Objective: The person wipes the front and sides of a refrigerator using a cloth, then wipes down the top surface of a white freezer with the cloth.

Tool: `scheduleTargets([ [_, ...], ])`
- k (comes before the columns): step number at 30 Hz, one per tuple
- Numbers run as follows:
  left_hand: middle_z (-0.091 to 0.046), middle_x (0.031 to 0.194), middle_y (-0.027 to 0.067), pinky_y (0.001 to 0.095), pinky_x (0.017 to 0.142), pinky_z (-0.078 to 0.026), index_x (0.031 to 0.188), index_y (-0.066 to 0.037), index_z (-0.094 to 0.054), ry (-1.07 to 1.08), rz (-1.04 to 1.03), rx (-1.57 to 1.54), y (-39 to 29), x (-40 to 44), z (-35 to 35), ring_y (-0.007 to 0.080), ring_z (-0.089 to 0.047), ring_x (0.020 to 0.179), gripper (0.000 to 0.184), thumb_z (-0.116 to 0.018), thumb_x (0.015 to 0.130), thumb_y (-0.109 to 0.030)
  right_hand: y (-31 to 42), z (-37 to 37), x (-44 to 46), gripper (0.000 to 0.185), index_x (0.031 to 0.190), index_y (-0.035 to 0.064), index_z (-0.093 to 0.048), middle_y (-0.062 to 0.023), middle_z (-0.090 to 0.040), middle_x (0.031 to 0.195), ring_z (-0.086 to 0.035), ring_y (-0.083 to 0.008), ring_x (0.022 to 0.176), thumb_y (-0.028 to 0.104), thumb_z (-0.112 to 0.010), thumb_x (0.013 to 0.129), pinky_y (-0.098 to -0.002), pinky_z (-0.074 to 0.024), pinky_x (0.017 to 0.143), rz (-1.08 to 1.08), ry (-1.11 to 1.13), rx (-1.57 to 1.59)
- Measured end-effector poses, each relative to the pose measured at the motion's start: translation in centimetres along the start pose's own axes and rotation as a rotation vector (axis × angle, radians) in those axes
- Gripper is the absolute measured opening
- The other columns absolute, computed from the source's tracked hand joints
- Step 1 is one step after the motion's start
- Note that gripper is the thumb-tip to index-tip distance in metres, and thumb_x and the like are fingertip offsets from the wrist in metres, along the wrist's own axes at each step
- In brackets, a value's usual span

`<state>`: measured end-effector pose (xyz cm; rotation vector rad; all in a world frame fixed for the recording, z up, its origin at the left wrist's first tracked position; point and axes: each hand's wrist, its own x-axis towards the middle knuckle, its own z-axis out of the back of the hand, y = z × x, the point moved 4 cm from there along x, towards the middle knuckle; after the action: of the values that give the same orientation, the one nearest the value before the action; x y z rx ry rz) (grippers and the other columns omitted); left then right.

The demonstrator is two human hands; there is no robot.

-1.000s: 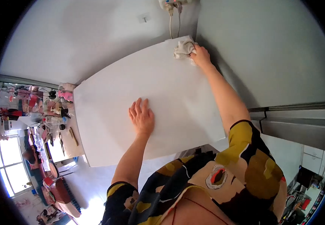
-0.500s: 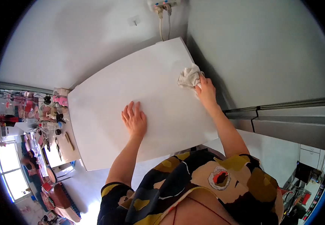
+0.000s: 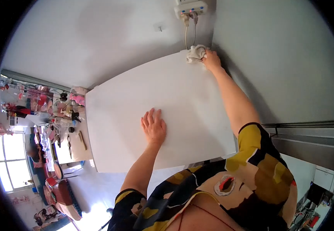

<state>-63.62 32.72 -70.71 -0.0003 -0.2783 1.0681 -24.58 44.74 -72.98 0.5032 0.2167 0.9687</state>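
Observation:
A plain white tabletop (image 3: 128, 96) spreads out below me, set into the corner of two walls. At its far right corner, my right hand (image 3: 212, 60) is closed on a crumpled whitish cloth (image 3: 196, 54), which rests on the surface by the back edge. My right arm is stretched far forward. Near the middle of the tabletop, my left hand (image 3: 154, 126) lies flat with its fingers spread, holding nothing.
Above the far corner, a white power strip (image 3: 192, 8) with two plugged-in cables hangs on the wall. Left of the tabletop stands a cluttered side table (image 3: 84, 154) with bottles and tools. A window (image 3: 11, 161) is at far left, and a metal rail (image 3: 313, 134) runs at right.
My right hand has pushed the cloth forward along the right side to the back corner. My left hand stays flat on nearly the same spot. The camera view has shifted slightly.

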Motion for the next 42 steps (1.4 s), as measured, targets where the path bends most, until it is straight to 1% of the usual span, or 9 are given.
scheduleTargets([
  [8, -0.043, 0.141, 0.0103, 0.0508, 0.112, -0.025, 0.132, -0.015, -0.052, 0.025, 0.012, -0.046, -0.2, 0.0, 0.0, 0.0347, -0.034, 0.131, 0.046, -0.053, 0.085, -0.014, -1.9, 1.2, -7.5, 0.056, 0.138, 0.0124, -0.045, -0.0219, -0.051, 0.126, -0.055, -0.0391, 0.112, 0.029, -0.062, 0.088, -0.0463, -0.0473, 0.094, 0.031, 0.056, 0.026],
  [11, -0.044, 0.14, 0.0084, 0.0532, 0.113, -0.022, 0.131, -0.017, -0.054, 0.01, 0.02, -0.045, -0.2, 0.1, 0.0, 0.0334, -0.036, 0.133, 0.043, -0.053, 0.088, -0.018, -3.2, 1.4, -10.2, 0.055, 0.136, 0.0141, -0.046, -0.024, -0.053, 0.117, -0.059, -0.0426, 0.104, 0.033, -0.062, 0.087, -0.0516, -0.0508, 0.083, 0.087, -0.022, 0.026],
  [17, -0.041, 0.141, 0.007, 0.0519, 0.113, -0.021, 0.131, -0.018, -0.053, 0.039, 0.032, -0.056, -0.3, 0.0, 0.3, 0.0319, -0.032, 0.135, 0.042, -0.051, 0.09, -0.018, -2.3, 0.4, -4.3, 0.052, 0.13, 0.0132, -0.051, -0.0246, -0.059, 0.11, -0.062, -0.043, 0.097, 0.038, -0.063, 0.085, -0.0524, -0.0514, 0.081, 0.091, -0.118, -0.008],
  [21, -0.039, 0.142, 0.006, 0.0513, 0.113, -0.021, 0.132, -0.019, -0.052, 0.06, 0.025, -0.031, -0.2, 0.0, 0.5, 0.0306, -0.03, 0.135, 0.042, -0.05, 0.09, -0.018, -2.1, -0.5, -2.1, 0.052, 0.13, 0.0125, -0.052, -0.0221, -0.063, 0.107, -0.061, -0.0404, 0.101, 0.037, -0.061, 0.086, -0.0518, -0.0497, 0.084, 0.099, -0.118, -0.051],
  [23, -0.041, 0.141, 0.0066, 0.0476, 0.112, -0.026, 0.134, -0.02, -0.05, 0.026, -0.009, 0.005, -0.4, 0.1, 0.8, 0.0294, -0.032, 0.134, 0.042, -0.048, 0.092, -0.019, -2.1, -1.4, -2.8, 0.072, 0.148, 0.0138, -0.035, -0.0178, -0.031, 0.152, -0.033, -0.0423, 0.136, 0.031, -0.067, 0.086, -0.0567, -0.0265, 0.109, -0.052, 0.174, 0.286],
  [24, -0.041, 0.141, 0.0066, 0.0476, 0.112, -0.026, 0.134, -0.02, -0.05, 0.028, -0.019, 0.003, -0.5, 0.3, 0.6, 0.0294, -0.032, 0.134, 0.042, -0.048, 0.092, -0.019, -2.4, -0.8, -3.6, 0.072, 0.148, 0.0138, -0.035, -0.0178, -0.031, 0.152, -0.033, -0.0423, 0.136, 0.031, -0.067, 0.086, -0.0567, -0.0265, 0.109, -0.06, 0.167, 0.286],
  [26, -0.039, 0.144, 0.005, 0.0478, 0.114, -0.022, 0.132, -0.02, -0.052, 0.036, 0.026, -0.017, -0.1, 0.2, 0.2, 0.0288, -0.031, 0.133, 0.042, -0.051, 0.09, -0.019, -2.5, 1.3, -6.7, 0.052, 0.129, 0.0129, -0.052, -0.024, -0.06, 0.108, -0.062, -0.0429, 0.097, 0.038, -0.064, 0.085, -0.0526, -0.0513, 0.081, 0.135, -0.07, -0.035],
  [34, -0.038, 0.145, 0.0039, 0.0445, 0.113, -0.023, 0.132, -0.021, -0.051, 0.02, 0.0, 0.008, 0.0, 0.3, -0.3, 0.0276, -0.031, 0.133, 0.04, -0.051, 0.092, -0.02, -5.0, 4.9, -23.2, 0.052, 0.134, 0.0131, -0.05, -0.021, -0.06, 0.104, -0.062, -0.0391, 0.094, 0.03, -0.063, 0.087, -0.0482, -0.0513, 0.08, 0.014, -0.017, -0.08],
  [42, -0.039, 0.144, 0.0042, 0.0447, 0.112, -0.023, 0.134, -0.021, -0.048, 0.006, -0.039, 0.012, 0.1, 0.6, -0.6, 0.0274, -0.031, 0.133, 0.041, -0.048, 0.094, -0.023, -7.3, 7.4, -38.4, 0.063, 0.136, 0.0132, -0.047, -0.0154, -0.055, 0.099, -0.062, -0.0374, 0.084, 0.018, -0.07, 0.078, -0.0457, -0.0531, 0.073, -0.026, -0.096, -0.081],
])
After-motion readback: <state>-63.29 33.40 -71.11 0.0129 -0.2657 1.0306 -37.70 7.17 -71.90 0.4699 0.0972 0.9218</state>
